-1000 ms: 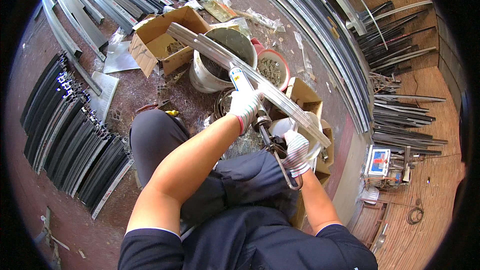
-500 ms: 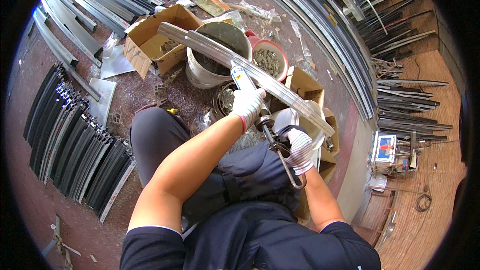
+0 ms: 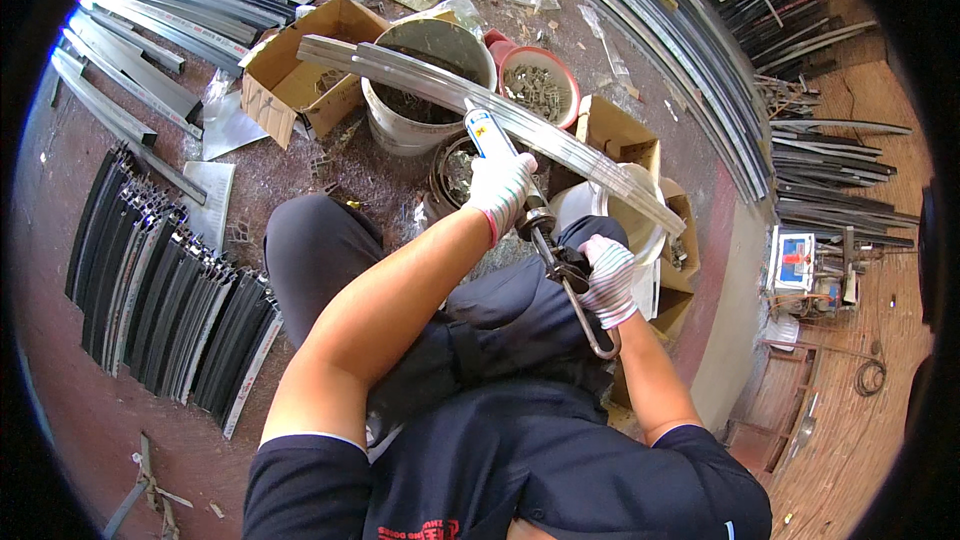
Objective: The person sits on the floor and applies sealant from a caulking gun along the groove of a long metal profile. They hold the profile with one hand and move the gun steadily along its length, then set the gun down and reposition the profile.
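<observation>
My left hand [image 3: 502, 190], in a striped glove, is wrapped round the front of a caulking gun, by the white sealant cartridge [image 3: 490, 137]. My right hand [image 3: 610, 280], gloved too, grips the caulking gun's [image 3: 541, 237] handle and trigger; its bent pull rod sticks out behind. The nozzle tip points away from me and lies at the long metal strips [image 3: 575, 145]. Whether the tip touches them, I cannot tell. The strips lie side by side, slanting from far left to near right over the buckets in front of my knees.
Beneath the strips stand a large pale bucket [image 3: 405, 130], a red-rimmed bucket [image 3: 568, 90] with small metal pieces and a white bucket [image 3: 580, 202]. Cardboard boxes [image 3: 270, 75] flank them. Dark profiles [image 3: 160, 280] lie in rows at left; long bars [image 3: 640, 40] run along the right.
The view has shifted slightly. Both hands keep their hold on the caulking gun, and the nozzle has moved a little along the strips toward the right.
</observation>
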`<state>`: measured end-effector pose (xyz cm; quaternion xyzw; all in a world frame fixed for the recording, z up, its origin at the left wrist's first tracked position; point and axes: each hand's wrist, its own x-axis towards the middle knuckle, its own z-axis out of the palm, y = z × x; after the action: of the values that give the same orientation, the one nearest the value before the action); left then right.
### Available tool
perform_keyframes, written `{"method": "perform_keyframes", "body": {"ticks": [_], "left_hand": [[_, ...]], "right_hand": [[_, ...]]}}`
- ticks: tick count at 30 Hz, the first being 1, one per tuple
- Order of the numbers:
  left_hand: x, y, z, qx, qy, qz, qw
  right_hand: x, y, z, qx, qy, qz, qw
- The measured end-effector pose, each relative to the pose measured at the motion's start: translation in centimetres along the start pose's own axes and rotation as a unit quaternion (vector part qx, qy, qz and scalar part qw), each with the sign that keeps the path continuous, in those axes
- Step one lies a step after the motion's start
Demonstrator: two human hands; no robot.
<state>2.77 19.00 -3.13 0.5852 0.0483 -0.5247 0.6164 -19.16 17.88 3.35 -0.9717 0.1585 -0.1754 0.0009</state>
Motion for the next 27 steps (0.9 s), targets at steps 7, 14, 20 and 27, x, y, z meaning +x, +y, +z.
{"method": "perform_keyframes", "body": {"ticks": [7,14,20,27], "left_hand": [[-1.0,-0.3,0.7,-0.005,-0.015,-0.004,1.000],[-0.8,-1.0,1.7,0.010,-0.006,0.014,1.000],[-1.4,-1.4,2.4,0.018,-0.007,-0.006,1.000],[-1.8,-2.2,3.4,-0.008,-0.010,-0.003,1.000]], "right_hand": [[-0.9,0.4,-0.1,-0.005,0.017,0.008,1.000],[-2.0,1.1,-0.1,-0.002,0.019,0.024,1.000],[-3.2,1.6,-0.1,0.022,0.021,0.039,0.999],[-4.4,2.4,-0.1,0.018,0.023,0.048,0.998]]}}
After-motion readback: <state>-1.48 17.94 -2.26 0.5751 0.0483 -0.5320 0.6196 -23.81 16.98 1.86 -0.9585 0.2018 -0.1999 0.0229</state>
